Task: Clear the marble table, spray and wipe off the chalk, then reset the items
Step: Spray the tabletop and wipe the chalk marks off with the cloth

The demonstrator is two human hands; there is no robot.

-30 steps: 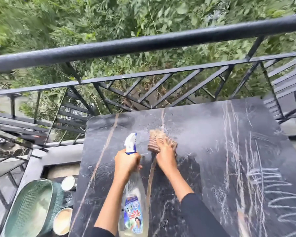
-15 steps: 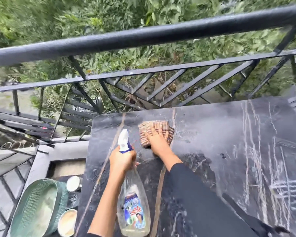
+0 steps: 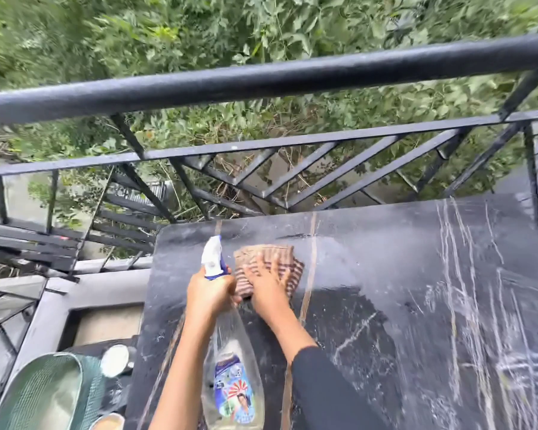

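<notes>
In the lower left corner of the frame, a green mesh basket (image 3: 44,395) is sitting below the tabletop, with a round white-topped container (image 3: 115,364) just beside it to the right. Right of these, the left hand (image 3: 210,293) is reaching up from the bottom edge and wrapping its fingers tightly round the neck of a clear spray bottle (image 3: 235,383). The bottle's white and blue nozzle is pointing toward the top of the frame, and its labelled body is hanging down toward the bottom edge. Just right of that hand, a striped brown cloth (image 3: 267,259) is lying on the marble table (image 3: 385,259) near its far left corner. The right hand (image 3: 269,290) is pressing down on the cloth with its fingers spread flat, the black sleeve trailing toward the bottom centre. Farther right, white chalk marks (image 3: 516,367) are covering the dark slab at the right edge of the frame. A black railing (image 3: 261,80) is crossing the upper half, with green bushes (image 3: 168,41) showing behind it.
</notes>
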